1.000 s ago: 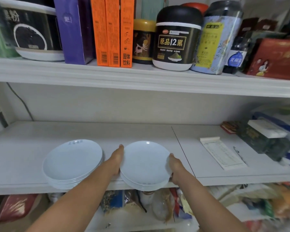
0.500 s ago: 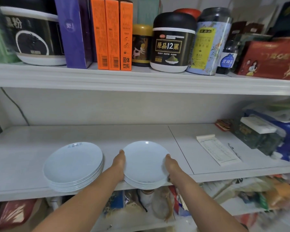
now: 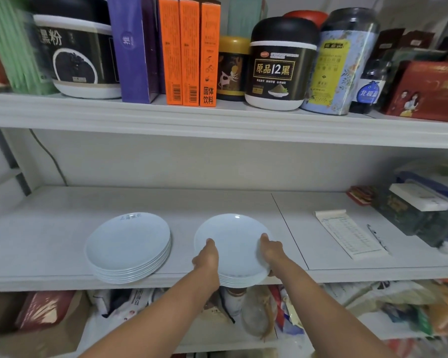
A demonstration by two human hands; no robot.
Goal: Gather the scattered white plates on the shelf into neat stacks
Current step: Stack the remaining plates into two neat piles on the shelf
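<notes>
Two stacks of white plates stand on the middle shelf (image 3: pixel 49 228). The left stack (image 3: pixel 128 248) holds several plates and sits near the front edge, untouched. The right stack (image 3: pixel 234 250) also holds several plates and overhangs the shelf's front edge slightly. My left hand (image 3: pixel 207 257) grips this stack's left rim, thumb on the top plate. My right hand (image 3: pixel 270 250) grips its right rim, fingers curled under the edge. Whether the stack is lifted off the shelf or rests on it, I cannot tell.
A paper notepad (image 3: pixel 349 235) and a pen (image 3: pixel 376 236) lie on the shelf to the right, with dark boxes (image 3: pixel 419 215) beyond. The upper shelf carries jars (image 3: pixel 282 65) and orange boxes (image 3: pixel 189 52). Bags fill the shelf below.
Both hands have slid further round the right stack's rims and the stack sits a little farther back on the shelf. The left stack stayed put.
</notes>
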